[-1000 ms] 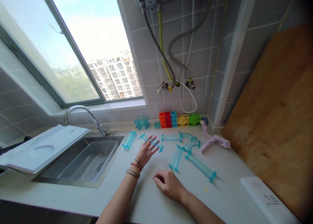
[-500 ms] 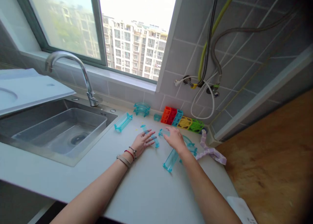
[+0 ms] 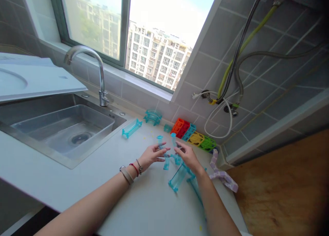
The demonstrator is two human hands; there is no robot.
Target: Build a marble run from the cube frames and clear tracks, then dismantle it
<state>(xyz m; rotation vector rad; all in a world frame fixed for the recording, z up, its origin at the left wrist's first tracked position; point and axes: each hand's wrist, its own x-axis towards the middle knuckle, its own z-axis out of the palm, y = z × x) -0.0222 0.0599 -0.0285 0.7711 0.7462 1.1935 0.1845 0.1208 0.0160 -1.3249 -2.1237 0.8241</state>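
Note:
My left hand [image 3: 151, 156] has its fingers closed around a narrow translucent teal plastic piece [image 3: 166, 164], whose ends show above and below the fingers. Opposite it, my right hand [image 3: 189, 157] grips another slim teal plastic piece [image 3: 173, 137] by its side. The two pieces stand close together but apart. Below the right hand lies a long teal trough-shaped piece [image 3: 177, 180] with clips at its end. More teal parts [image 3: 195, 186] lie under my right wrist, partly hidden by the forearm.
Against the wall stand red [image 3: 180, 127], yellow [image 3: 196, 138] and green [image 3: 207, 144] plastic blocks. Teal pieces [image 3: 131, 128] lie near the sink [image 3: 74, 164], beside a curved one [image 3: 152, 117]. A lilac segmented strip [image 3: 223, 177] rests at the counter's right edge.
My left hand has turned from lying palm-down over its teal piece to holding it. The right hand has brought its piece more upright. The camera view has shifted and tilted.

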